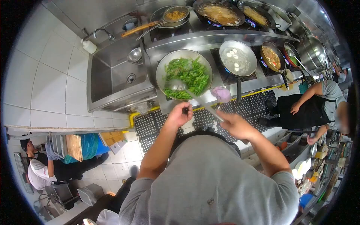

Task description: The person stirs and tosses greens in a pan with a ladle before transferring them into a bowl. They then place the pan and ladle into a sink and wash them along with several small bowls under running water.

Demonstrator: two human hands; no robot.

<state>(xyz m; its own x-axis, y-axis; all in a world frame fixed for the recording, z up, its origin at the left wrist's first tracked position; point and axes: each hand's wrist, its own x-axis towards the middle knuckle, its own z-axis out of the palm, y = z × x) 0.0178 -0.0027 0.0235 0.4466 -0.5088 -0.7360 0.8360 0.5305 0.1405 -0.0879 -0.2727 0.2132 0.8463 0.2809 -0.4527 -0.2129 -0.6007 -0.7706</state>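
Observation:
My right hand (237, 125) is closed around the long handle of a metal ladle (206, 105). The ladle's bowl rests among chopped leafy greens (187, 71) in a wide pan (160, 70) on the stove. Just in front of that pan, my left hand (180, 115) is closed on a dark pan handle (185, 111), of which only the end shows. A crumpled pale purple cloth (221, 94) lies on the stove edge, between the pan and my right hand.
Left of the stove is a steel sink (112, 78) with a tap (103, 33). On the right, a pan of white pieces in liquid (237, 60) sits over flame, its handle jutting out. A co-worker (311, 101) stands to the right, another person (48, 161) far left.

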